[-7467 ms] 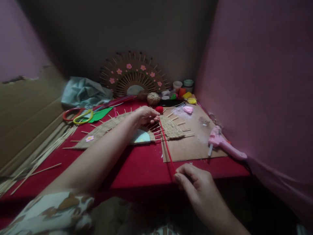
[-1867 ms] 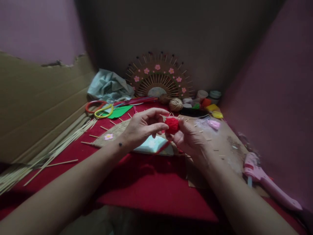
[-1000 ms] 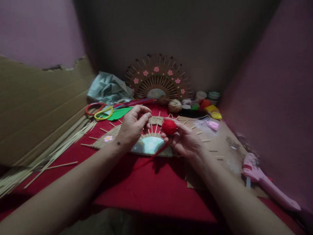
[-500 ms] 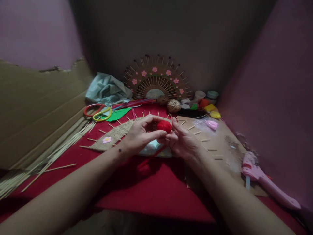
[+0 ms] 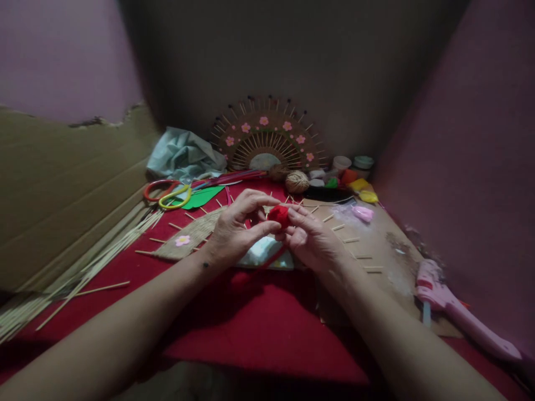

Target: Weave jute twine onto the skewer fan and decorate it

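A small bright red piece point(image 5: 278, 216) is held between both hands above the middle of the table. My left hand point(image 5: 246, 223) grips its left side between thumb and fingers. From the right, my right hand point(image 5: 311, 236) pinches the same piece with thumb and fingertips. A thin red strip hangs below the hands. Beneath them lies a fan-shaped woven piece point(image 5: 196, 228) with sticks poking out of its edge and a pink flower point(image 5: 183, 240) at its left end. The hands hide part of it.
Scissors point(image 5: 175, 196), green sheet point(image 5: 203, 196) and thin sticks point(image 5: 96, 250) lie left. A finished fan point(image 5: 263, 133) stands behind twine point(image 5: 297, 181). Right are cardboard point(image 5: 388, 239), a pink packet point(image 5: 363, 214) and a pink glue gun point(image 5: 451, 306).
The fingers of both hands have shifted on the red piece, which now looks more angular and less round. My right thumb has moved over its right edge.
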Tool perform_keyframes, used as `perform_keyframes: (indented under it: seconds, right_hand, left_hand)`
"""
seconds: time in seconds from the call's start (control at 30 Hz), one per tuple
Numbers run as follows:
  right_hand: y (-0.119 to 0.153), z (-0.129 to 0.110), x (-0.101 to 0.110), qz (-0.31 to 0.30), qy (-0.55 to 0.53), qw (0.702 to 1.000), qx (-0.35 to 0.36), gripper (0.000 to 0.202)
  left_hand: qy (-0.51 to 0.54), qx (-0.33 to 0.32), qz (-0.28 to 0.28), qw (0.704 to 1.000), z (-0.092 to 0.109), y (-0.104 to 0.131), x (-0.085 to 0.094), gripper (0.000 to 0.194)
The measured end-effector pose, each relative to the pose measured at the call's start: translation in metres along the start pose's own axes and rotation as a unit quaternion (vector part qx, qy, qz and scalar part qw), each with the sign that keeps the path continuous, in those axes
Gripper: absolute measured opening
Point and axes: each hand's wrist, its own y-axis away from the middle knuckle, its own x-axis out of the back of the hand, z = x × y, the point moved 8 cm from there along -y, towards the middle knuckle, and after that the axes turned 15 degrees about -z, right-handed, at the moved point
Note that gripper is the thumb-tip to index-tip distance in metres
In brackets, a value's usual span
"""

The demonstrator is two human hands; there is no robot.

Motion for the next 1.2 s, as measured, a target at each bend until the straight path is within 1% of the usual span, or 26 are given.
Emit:
perform_keyframes:
  seconds: [0.1, 0.2, 0.3, 0.37, 0.43, 0.53, 0.63, 0.73, 0.8, 0.9, 1.03, 1.1, 1.2]
  right_hand:
    - [0.000, 0.001, 0.001, 0.016, 0.021, 1.000, -0.003, 0.028]
    - [0.000, 0.004, 0.000, 0.017, 0.047, 0.999, -0.015, 0.027]
    - [0.002, 0.006, -0.003, 0.000, 0.079, 0.996, -0.033, 0.026]
    - [0.003, 0.008, -0.006, -0.018, 0.096, 0.994, -0.043, 0.025]
    - [0.003, 0.010, -0.008, -0.029, 0.101, 0.993, -0.052, 0.026]
    - [0.005, 0.013, -0.010, -0.036, 0.098, 0.992, -0.076, 0.030]
    - [0.006, 0.015, -0.015, -0.052, 0.084, 0.991, -0.095, 0.035]
    - [0.006, 0.010, -0.017, -0.055, 0.054, 0.993, -0.086, 0.037]
    - [0.006, 0.007, -0.014, -0.042, 0.023, 0.995, -0.082, 0.038]
    - [0.005, 0.003, -0.006, -0.010, -0.041, 0.997, -0.067, 0.037]
    - [0.005, 0.000, 0.002, 0.031, -0.098, 0.994, -0.047, 0.026]
    - [0.005, -0.001, 0.002, 0.036, -0.107, 0.993, -0.046, 0.023]
    - [0.006, -0.003, 0.001, 0.040, -0.111, 0.992, -0.043, 0.024]
  left_hand:
    - [-0.077, -0.040, 0.005, 0.996, 0.010, 0.002, 0.000, 0.017]
    - [-0.122, -0.065, 0.012, 0.990, 0.015, 0.004, 0.001, 0.009]
    - [-0.146, -0.056, 0.007, 0.988, 0.016, 0.004, 0.002, 0.007]
    - [-0.145, -0.034, 0.009, 0.989, 0.013, 0.003, 0.004, 0.009]
    - [-0.111, 0.014, 0.024, 0.993, 0.005, 0.002, 0.009, 0.010]
    - [-0.016, 0.111, 0.050, 0.992, -0.016, 0.002, 0.016, 0.011]
    - [0.076, 0.162, 0.078, 0.981, -0.032, 0.003, 0.020, 0.014]
    - [0.141, 0.190, 0.110, 0.965, -0.046, 0.004, 0.025, 0.014]
    - [0.180, 0.202, 0.125, 0.954, -0.054, 0.005, 0.026, 0.014]
    - [0.236, 0.201, 0.135, 0.941, -0.063, 0.005, 0.026, 0.013]
    - [0.292, 0.208, 0.140, 0.923, -0.068, 0.006, 0.026, 0.012]
    - [0.322, 0.219, 0.140, 0.910, -0.068, 0.007, 0.026, 0.012]
    - [0.355, 0.230, 0.145, 0.895, -0.067, 0.007, 0.026, 0.012]
